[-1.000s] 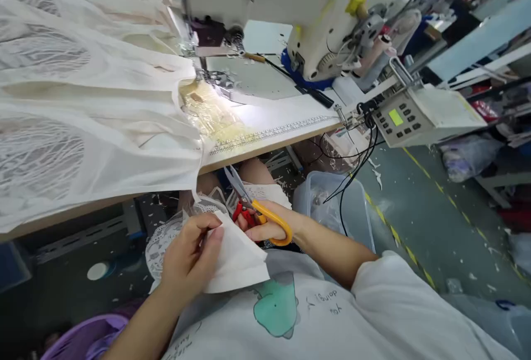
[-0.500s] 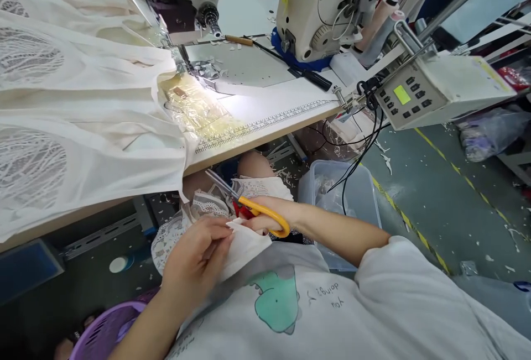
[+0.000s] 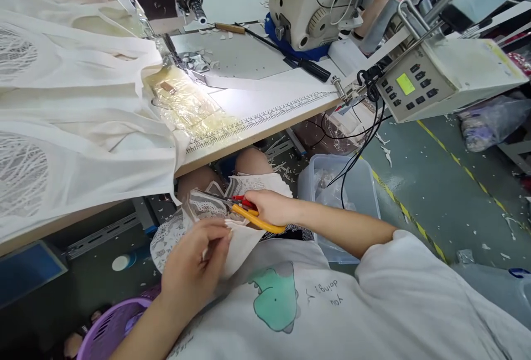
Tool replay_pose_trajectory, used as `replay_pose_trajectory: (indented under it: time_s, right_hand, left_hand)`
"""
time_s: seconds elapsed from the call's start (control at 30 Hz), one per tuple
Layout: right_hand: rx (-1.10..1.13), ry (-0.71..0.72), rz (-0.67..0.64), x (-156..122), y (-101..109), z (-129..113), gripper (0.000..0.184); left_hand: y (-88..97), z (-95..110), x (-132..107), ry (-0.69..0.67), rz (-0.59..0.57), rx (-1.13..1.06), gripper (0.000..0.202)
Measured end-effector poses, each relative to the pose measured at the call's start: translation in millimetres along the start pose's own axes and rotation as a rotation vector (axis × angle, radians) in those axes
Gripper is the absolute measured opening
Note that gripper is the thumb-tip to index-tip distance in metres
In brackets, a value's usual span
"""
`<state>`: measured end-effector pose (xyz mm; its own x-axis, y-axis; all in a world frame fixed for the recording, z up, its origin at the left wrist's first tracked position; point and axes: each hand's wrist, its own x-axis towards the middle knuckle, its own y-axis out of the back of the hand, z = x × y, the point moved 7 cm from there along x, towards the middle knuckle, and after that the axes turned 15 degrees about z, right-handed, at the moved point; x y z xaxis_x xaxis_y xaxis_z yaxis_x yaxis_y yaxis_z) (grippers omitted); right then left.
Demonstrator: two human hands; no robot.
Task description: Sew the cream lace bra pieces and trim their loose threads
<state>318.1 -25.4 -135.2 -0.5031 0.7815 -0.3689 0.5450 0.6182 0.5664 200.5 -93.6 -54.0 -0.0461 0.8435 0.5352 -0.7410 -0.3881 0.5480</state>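
Note:
My left hand [image 3: 194, 260] pinches the edge of a white piece of fabric [image 3: 243, 245] between thumb and fingers, over my lap. My right hand [image 3: 267, 208] is closed on scissors with yellow handles [image 3: 261, 220]; their blades point left, just beyond the pinched edge. Something red [image 3: 244, 202] shows at my right fingers; I cannot make out what it is. White lace fabric [image 3: 174, 238] lies across my lap, under the blades and around the hands.
A sewing machine [image 3: 302, 11] stands on the table [image 3: 265, 128], whose front edge carries a printed ruler. White garments [image 3: 95, 166] hang over the table's left side. A control box [image 3: 418, 86] is at right. Below are a clear bin [image 3: 369, 183] and a purple basket [image 3: 103, 329].
The scissors have swung down and lie flatter, their blades now lower and further left over the lace. My right hand has turned with them. My left hand keeps its pinch on the fabric.

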Motion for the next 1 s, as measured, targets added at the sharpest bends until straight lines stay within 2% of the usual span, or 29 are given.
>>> replay_pose_trajectory:
  time_s: [0.1,0.17,0.23,0.3,0.37,0.53,0.63,0.8,0.9,1.0]
  right_hand:
    - [0.451,0.011,0.006,-8,1,1,0.028]
    - [0.704,0.027,0.042,-13,4,2,0.039]
    - [0.79,0.03,0.062,-17,4,4,0.051]
    - [0.777,0.017,0.088,-19,3,6,0.054]
    - [0.764,0.019,0.146,-20,5,6,0.053]
    - [0.764,0.061,0.25,-24,9,1,0.049]
    - [0.726,0.116,0.298,-27,9,1,0.043]
    - [0.782,0.241,0.345,-32,8,-4,0.033]
    - [0.803,0.232,0.362,-33,6,-8,0.034]
    - [0.808,0.183,0.391,-31,4,-11,0.037]
  left_hand:
    - [8.7,-19,-3,0.25,0.12,0.043,0.004]
    - [12.0,-30,-5,0.427,0.165,0.034,0.007]
    - [14.3,-39,-9,0.578,0.196,0.018,0.013]
    - [16.2,-45,-11,0.661,0.214,0.008,0.02]
    - [17.7,-46,-11,0.657,0.21,0.012,0.024]
    - [20.7,-45,-10,0.542,0.196,0.031,0.015]
    - [21.4,-42,-8,0.521,0.2,0.0,0.015]
    - [20.7,-39,-8,0.638,0.178,-0.062,0.019]
    - [16.1,-40,-12,0.758,0.158,-0.198,0.02]
    - [11.8,-46,-19,0.872,0.188,-0.375,0.02]
